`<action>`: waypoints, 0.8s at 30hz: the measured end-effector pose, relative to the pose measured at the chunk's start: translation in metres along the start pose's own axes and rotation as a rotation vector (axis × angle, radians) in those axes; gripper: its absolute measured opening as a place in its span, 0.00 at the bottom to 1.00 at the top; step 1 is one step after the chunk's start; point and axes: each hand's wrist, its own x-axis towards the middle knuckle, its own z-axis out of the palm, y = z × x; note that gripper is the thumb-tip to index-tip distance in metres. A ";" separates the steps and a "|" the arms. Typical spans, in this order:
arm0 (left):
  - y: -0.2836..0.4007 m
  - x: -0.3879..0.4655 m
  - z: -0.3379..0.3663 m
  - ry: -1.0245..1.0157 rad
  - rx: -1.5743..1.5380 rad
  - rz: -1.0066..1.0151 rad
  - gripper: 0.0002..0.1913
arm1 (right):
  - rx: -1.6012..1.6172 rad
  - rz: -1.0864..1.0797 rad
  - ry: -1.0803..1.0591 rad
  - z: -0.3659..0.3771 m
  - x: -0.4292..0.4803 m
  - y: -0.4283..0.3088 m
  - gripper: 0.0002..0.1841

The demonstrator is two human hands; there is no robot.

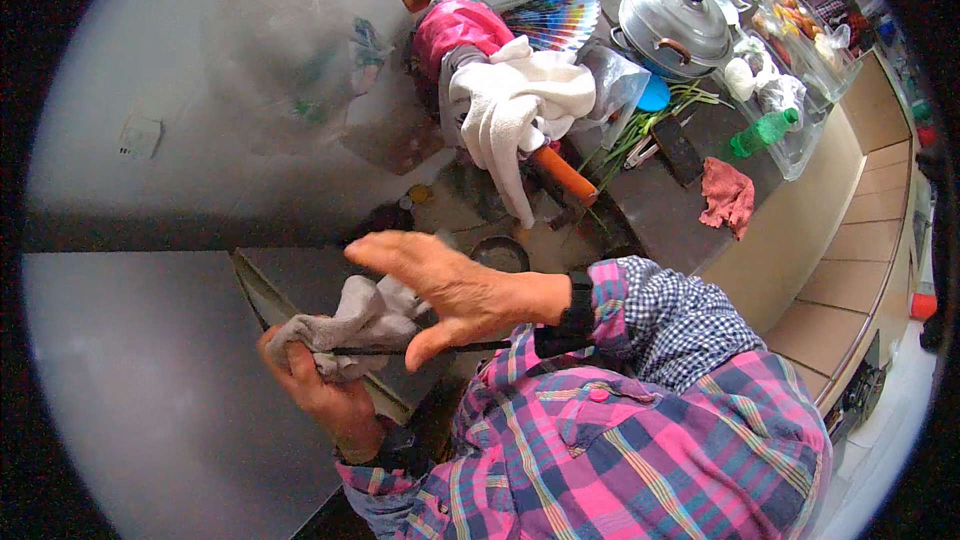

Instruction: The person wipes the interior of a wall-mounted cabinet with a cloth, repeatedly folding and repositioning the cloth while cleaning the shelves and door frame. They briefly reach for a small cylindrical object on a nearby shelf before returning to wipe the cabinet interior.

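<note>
My left hand (326, 390) grips a bunched light grey cloth (367, 315), thumb and fingers around its near end. Just right of it, my right hand (465, 292) is spread, thumb apart from the fingers, with nothing seen in its grasp. A thin dark rod or cord (480, 347) runs from the cloth past my right thumb towards my shirt; which it is I cannot tell. Beyond the hands, a white towel (525, 90) lies draped over a pink and dark bundle, with an orange tube-like handle (564, 174) sticking out beneath.
A lidded metal pot (679, 19) stands on the dark counter (667, 217), near green stalks (637, 124), a green bottle (765, 133) and a red cloth (727, 196). Clear plastic bags (277, 52) hang at the wall. A smooth grey panel (150, 375) fills the lower left.
</note>
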 end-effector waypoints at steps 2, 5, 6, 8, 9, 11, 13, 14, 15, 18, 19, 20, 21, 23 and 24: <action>-0.005 0.002 0.000 0.029 -0.161 -0.129 0.15 | 0.281 0.118 -0.201 0.007 0.004 0.000 0.65; -0.014 0.008 -0.005 0.130 -0.307 -0.281 0.15 | 0.618 0.290 -0.363 0.020 0.005 0.001 0.60; -0.018 0.010 -0.006 0.208 -0.336 -0.402 0.15 | 0.588 0.217 -0.298 0.025 0.005 0.001 0.50; -0.025 0.013 -0.006 0.283 -0.312 -0.423 0.14 | 0.691 0.258 -0.395 0.026 0.005 0.008 0.42; -0.030 0.015 -0.005 0.241 -0.324 -0.353 0.12 | 0.685 0.279 -0.385 0.027 0.007 0.010 0.40; -0.035 0.013 -0.004 0.108 -0.216 -0.231 0.12 | 0.616 0.386 -0.416 0.029 0.009 0.012 0.36; -0.038 0.010 -0.011 0.052 -0.096 -0.183 0.18 | 0.585 0.438 -0.419 0.032 0.011 0.010 0.33; -0.039 0.010 -0.020 0.021 -0.032 -0.161 0.21 | 0.600 0.440 -0.425 0.033 0.012 0.010 0.32; -0.033 0.002 -0.034 -0.033 0.002 -0.122 0.24 | 0.614 0.452 -0.449 0.036 0.011 0.007 0.32; -0.035 -0.019 -0.087 -0.027 0.719 0.106 0.34 | 0.652 0.676 -0.444 0.043 0.009 0.011 0.31; -0.039 -0.026 -0.106 -0.002 1.061 0.207 0.38 | 0.609 0.751 -0.422 0.045 0.009 0.016 0.31; -0.046 -0.036 -0.123 0.047 1.074 0.066 0.41 | 0.583 0.756 -0.368 0.049 0.010 0.020 0.31; -0.058 -0.041 -0.140 0.053 0.979 0.002 0.41 | 0.610 0.791 -0.353 0.052 0.012 0.027 0.31; -0.088 -0.045 -0.162 0.093 0.780 -0.169 0.42 | 0.731 0.863 -0.347 0.054 0.018 0.037 0.31; -0.101 -0.048 -0.167 0.012 0.901 -0.185 0.42 | 0.694 0.822 -0.339 0.056 0.022 0.041 0.30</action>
